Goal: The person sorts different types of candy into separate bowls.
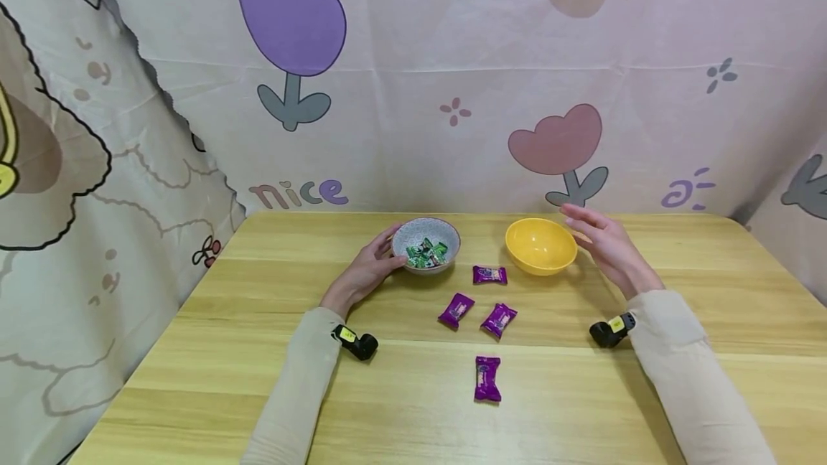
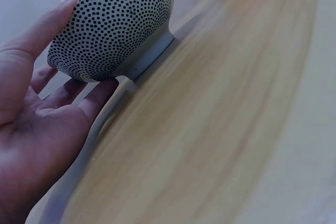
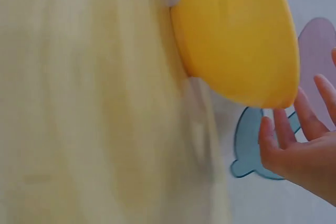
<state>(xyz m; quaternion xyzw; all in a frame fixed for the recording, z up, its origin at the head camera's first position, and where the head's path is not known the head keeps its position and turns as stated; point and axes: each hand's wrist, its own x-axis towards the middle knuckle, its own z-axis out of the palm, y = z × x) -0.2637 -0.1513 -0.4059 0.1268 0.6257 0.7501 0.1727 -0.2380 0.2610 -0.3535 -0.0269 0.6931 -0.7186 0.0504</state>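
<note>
At the back of the table, my left hand (image 1: 367, 273) holds the left side of a dotted bowl (image 1: 426, 228), thumb at the near rim and fingers around the far side. In the left wrist view, the thumb lies along the bowl's wall (image 2: 118, 24) and the fingertips reach under its curve. Green-wrapped candies (image 1: 428, 254) lie inside it. To the right stands a yellow bowl (image 1: 541, 248). My right hand (image 1: 607, 246) is at this bowl's right side, fingers extended; in the right wrist view its fingertips are right at the rim.
Several purple-wrapped candies lie loose on the wooden table (image 1: 400, 393): one (image 1: 489, 275) between the bowls, two nearer, including this one (image 1: 456, 311), and one (image 1: 487, 379) closest to me. A patterned cloth (image 1: 413, 135) hangs behind the table's back edge.
</note>
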